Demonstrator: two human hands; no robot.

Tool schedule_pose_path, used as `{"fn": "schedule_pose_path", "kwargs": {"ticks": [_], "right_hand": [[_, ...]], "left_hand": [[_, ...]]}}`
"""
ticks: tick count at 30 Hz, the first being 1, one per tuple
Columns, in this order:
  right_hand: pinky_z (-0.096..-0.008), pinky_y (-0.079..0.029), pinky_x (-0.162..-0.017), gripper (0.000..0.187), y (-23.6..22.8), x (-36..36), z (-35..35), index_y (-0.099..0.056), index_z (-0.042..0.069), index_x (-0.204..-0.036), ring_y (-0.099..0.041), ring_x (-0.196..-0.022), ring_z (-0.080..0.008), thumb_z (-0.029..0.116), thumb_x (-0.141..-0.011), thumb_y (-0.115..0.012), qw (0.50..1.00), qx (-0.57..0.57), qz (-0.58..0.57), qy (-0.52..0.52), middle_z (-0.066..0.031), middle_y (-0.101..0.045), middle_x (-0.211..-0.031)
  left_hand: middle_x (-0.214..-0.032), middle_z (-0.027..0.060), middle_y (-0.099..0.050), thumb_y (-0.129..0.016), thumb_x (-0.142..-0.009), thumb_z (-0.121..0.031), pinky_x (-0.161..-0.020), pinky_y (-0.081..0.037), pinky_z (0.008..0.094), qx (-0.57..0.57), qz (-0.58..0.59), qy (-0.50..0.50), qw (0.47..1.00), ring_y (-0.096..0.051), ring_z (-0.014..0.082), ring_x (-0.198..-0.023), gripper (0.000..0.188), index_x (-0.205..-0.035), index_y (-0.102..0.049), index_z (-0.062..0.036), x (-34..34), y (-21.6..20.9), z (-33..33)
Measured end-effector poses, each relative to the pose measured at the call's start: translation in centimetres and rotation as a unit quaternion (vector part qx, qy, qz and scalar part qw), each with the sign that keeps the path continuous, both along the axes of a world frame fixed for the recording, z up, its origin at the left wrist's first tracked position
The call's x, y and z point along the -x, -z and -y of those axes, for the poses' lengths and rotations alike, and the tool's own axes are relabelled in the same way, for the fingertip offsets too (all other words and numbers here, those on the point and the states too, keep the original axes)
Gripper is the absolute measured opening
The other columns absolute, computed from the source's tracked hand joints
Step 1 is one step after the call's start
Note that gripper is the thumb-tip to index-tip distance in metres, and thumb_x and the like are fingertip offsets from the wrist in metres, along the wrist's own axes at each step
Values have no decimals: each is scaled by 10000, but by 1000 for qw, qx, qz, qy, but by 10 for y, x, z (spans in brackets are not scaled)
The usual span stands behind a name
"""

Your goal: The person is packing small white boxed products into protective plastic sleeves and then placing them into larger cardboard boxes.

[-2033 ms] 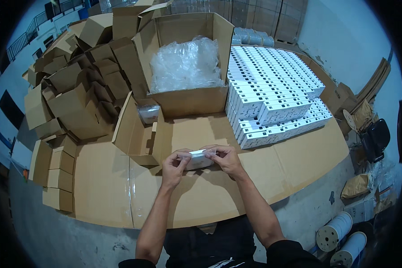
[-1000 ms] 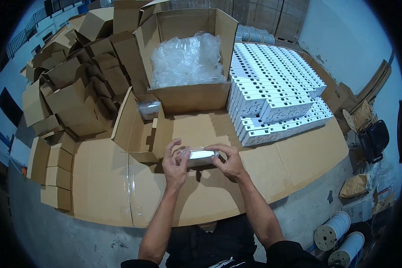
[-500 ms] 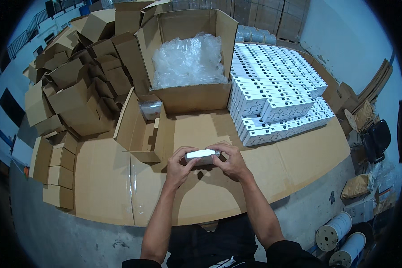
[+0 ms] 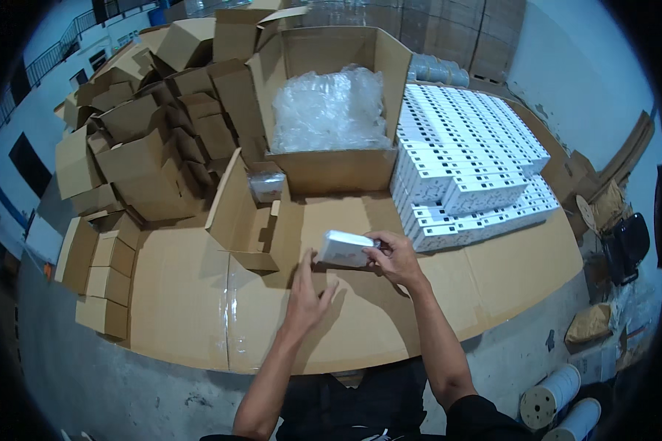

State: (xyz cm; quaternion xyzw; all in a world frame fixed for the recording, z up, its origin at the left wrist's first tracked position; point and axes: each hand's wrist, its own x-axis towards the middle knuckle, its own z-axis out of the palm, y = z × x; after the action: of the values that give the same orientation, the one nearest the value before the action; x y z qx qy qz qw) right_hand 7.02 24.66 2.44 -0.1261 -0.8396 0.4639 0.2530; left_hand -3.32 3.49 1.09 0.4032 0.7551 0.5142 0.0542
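A small white box (image 4: 344,251), seemingly in a clear plastic bag, is held over the cardboard-covered table by my right hand (image 4: 396,259), whose fingers and thumb pinch its right end. Beside the box's left end is my left hand (image 4: 307,301), open, with thumb and fingers apart. Just left of it stands an open narrow carton (image 4: 226,209). A clear-wrapped pack (image 4: 267,187) lies at that carton's far end. Behind, a large open carton (image 4: 331,172) holds a heap of clear plastic bags (image 4: 329,110).
Stacked white boxes (image 4: 485,195) stand in rows at the right. Folded-open brown cartons (image 4: 136,173) pile up at the far left, with smaller cartons (image 4: 104,283) near the left table edge. Cable spools (image 4: 552,397) and a black chair (image 4: 625,246) are on the floor at right.
My left hand has let go of the white box and opened. My right hand still holds the box, now tilted with its broad face showing. The whole view has shifted slightly.
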Motion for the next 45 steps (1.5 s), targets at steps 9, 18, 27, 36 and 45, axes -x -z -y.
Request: {"fn": "schedule_pose_path", "kwargs": {"ticks": [9, 18, 27, 36, 45], "right_hand": [[-316, -616, -799, 233, -14, 114, -5, -488, -52, -1241, -701, -906, -176, -14, -1015, -532, 943, 257, -175, -115, -139, -646, -1092], [-284, -589, -747, 180, -23, 214, -3, -498, -7, -1208, -704, -887, -149, 8, -1029, -511, 945, 245, -140, -165, -102, -677, -1038], [-428, -549, -715, 183, -65, 216, -8, -550, -24, -1120, -689, -810, -352, 22, -949, -591, 986, -88, -7, -142, -222, -673, -982], [-558, -501, -859, 239, -50, 244, 13, -531, -2, -1107, -586, -1019, -493, -6, -877, -596, 954, -283, 9, -97, -266, -579, -1063], [-528, -559, -864, 238, -48, 251, 16, -621, -18, -1022, -651, -978, -471, -53, -786, -631, 936, -339, 40, -87, -283, -582, -1107]], "left_hand": [[-1510, 201, -434, -618, -947, -360, -1183, -270, 530, 223, -232, 1, 947, -365, 394, -1421, 675, -1466, -427, 27, -21, 8, 38], [-1448, 182, -490, -639, -917, -307, -1161, -311, 507, 197, -228, -8, 954, -416, 361, -1371, 602, -1402, -500, 22, -18, 2, 31], [-1427, 163, -501, -639, -911, -289, -1152, -319, 504, 196, -214, -15, 957, -417, 353, -1363, 580, -1384, -509, 20, -15, 0, 32], [-1440, 159, -489, -636, -906, -293, -1167, -303, 508, 193, -201, -12, 960, -398, 354, -1378, 573, -1367, -518, 28, -12, -3, 29], [-1449, 173, -479, -628, -906, -286, -1169, -295, 518, 198, -196, -8, 960, -385, 360, -1393, 589, -1382, -506, 40, -13, 2, 29]]}}
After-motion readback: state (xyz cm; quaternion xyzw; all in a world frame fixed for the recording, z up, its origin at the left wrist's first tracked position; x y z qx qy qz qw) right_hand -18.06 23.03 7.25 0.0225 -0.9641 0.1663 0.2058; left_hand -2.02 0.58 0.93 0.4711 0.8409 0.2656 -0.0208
